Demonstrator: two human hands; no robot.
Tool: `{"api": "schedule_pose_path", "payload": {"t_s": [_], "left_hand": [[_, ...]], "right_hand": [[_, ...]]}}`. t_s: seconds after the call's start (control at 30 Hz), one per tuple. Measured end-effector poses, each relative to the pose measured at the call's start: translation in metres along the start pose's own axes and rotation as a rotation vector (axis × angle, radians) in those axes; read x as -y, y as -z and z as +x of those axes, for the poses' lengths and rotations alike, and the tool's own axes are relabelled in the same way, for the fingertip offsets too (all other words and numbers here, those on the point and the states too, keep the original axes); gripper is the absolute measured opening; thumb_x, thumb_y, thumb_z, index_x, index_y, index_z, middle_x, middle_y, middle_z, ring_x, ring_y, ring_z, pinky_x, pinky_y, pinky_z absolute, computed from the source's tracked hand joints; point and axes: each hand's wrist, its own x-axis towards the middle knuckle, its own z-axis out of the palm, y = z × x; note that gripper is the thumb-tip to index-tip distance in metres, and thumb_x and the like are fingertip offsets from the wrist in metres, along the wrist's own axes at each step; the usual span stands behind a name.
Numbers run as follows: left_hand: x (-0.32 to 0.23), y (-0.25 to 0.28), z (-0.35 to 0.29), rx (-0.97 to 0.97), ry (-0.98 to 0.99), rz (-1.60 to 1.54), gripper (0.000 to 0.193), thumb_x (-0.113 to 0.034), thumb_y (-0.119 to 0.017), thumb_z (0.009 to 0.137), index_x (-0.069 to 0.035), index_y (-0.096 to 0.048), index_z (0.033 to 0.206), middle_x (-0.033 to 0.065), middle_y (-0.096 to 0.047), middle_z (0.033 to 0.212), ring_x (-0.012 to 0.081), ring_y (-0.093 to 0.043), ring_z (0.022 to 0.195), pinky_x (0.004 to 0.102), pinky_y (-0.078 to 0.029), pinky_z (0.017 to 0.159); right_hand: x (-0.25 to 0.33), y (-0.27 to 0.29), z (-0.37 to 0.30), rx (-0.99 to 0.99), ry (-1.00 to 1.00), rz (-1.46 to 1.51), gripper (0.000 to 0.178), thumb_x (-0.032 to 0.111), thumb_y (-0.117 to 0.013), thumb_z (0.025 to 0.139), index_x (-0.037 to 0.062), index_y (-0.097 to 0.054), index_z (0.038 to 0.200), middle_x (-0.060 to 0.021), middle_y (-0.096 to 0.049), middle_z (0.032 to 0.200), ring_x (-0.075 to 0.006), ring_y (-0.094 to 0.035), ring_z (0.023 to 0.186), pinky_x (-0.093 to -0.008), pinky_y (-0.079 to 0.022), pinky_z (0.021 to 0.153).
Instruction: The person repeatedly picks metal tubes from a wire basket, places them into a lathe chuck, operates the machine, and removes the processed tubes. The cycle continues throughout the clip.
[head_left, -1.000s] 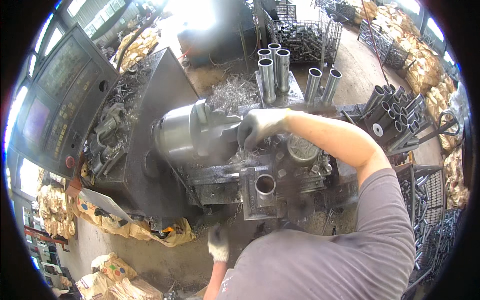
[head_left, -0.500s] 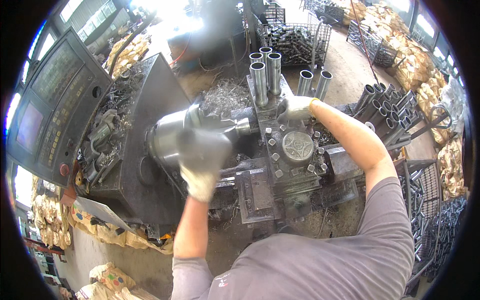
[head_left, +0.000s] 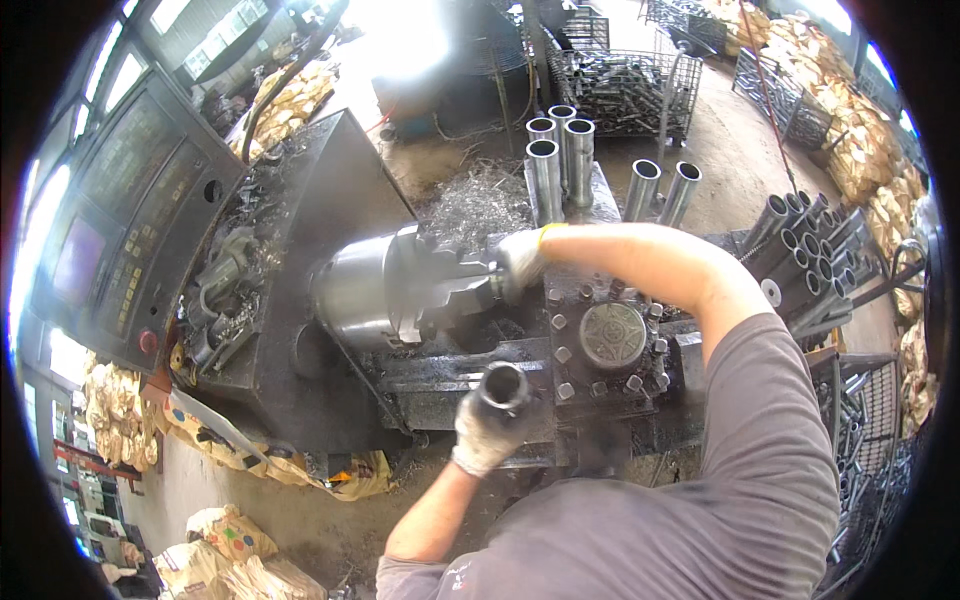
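Observation:
My left hand (head_left: 487, 437), in a whitish work glove, is closed around a short metal tube (head_left: 503, 386) whose open end faces up. It is in front of the lathe bed, nearer my body. My right hand (head_left: 521, 264), also gloved, reaches to the jaws of the lathe chuck (head_left: 365, 292). Its fingers are curled round the end of a metal tube (head_left: 496, 280) at the jaws, and they partly hide it. Right of the chuck is the square tool post (head_left: 612, 337) with bolts round its top; my right forearm passes above its far side.
Several tubes (head_left: 545, 180) stand upright behind the tool post, with two more (head_left: 645, 188) to their right. A stack of tubes (head_left: 800, 255) lies at the right. The control panel (head_left: 125, 215) is at the left, metal shavings (head_left: 475, 200) behind the chuck, and a wire basket of parts (head_left: 625, 95) farther back.
My left hand has come from in front of the chuck toward my body, and the tube in it now shows clearly. My right hand has moved left from the tool post to the chuck jaws.

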Motion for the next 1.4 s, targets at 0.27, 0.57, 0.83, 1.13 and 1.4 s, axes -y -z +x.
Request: {"api": "schedule_pose_path", "payload": {"t_s": [0.27,0.57,0.83,1.13,1.4], "left_hand": [[0.027,-0.038,-0.024,-0.156,-0.027,0.207,0.037,-0.019,-0.088,0.085,-0.006,-0.071,0.115,0.0128,-0.078,0.096,0.0291,-0.078,0.084,0.0375,-0.063,0.074],[0.021,-0.018,-0.032,-0.175,-0.241,0.069,0.072,-0.014,-0.092,0.080,-0.004,-0.055,0.142,0.0181,-0.062,0.129,0.0381,-0.061,0.124,0.0450,-0.054,0.103],[-0.051,0.067,-0.089,0.135,-0.052,-0.694,0.093,-0.031,-0.085,0.089,-0.007,-0.035,0.165,0.0218,-0.054,0.158,0.0326,-0.053,0.148,0.0465,-0.045,0.121],[0.029,0.029,-0.104,0.186,0.929,-0.439,0.084,-0.047,-0.085,0.091,0.005,-0.053,0.149,0.0153,-0.074,0.126,0.0220,-0.073,0.109,0.0365,-0.058,0.094],[0.066,0.002,-0.132,-0.227,0.843,-1.122,0.049,-0.040,-0.072,0.103,-0.006,-0.063,0.138,0.0089,-0.071,0.122,0.0255,-0.070,0.112,0.0440,-0.057,0.096]], "right_hand": [[0.009,0.005,0.013,0.163,-0.097,-0.121,0.075,0.053,-0.096,0.068,0.0073,-0.075,0.123,-0.0119,-0.079,0.109,-0.0231,-0.073,0.091,-0.0410,-0.060,0.077],[0.037,0.030,-0.163,-0.495,-0.411,-0.713,0.026,0.018,-0.081,0.070,0.0062,-0.076,0.093,-0.0217,-0.078,0.097,-0.0415,-0.077,0.095,-0.0498,-0.061,0.085],[0.225,-0.101,-0.243,-0.754,-0.151,0.426,0.046,0.011,-0.086,0.080,-0.0017,-0.069,0.121,-0.0120,-0.078,0.093,-0.0218,-0.075,0.075,-0.0373,-0.061,0.066],[0.202,-0.292,-0.200,-0.269,-0.405,1.406,0.049,0.026,-0.079,0.099,0.0004,-0.067,0.139,-0.0124,-0.076,0.118,-0.0181,-0.074,0.098,-0.0346,-0.062,0.085],[0.212,-0.277,-0.194,-0.095,-0.521,0.803,0.064,0.042,-0.086,0.083,0.0064,-0.072,0.134,-0.0114,-0.081,0.113,-0.0178,-0.076,0.104,-0.0360,-0.060,0.095]]}}
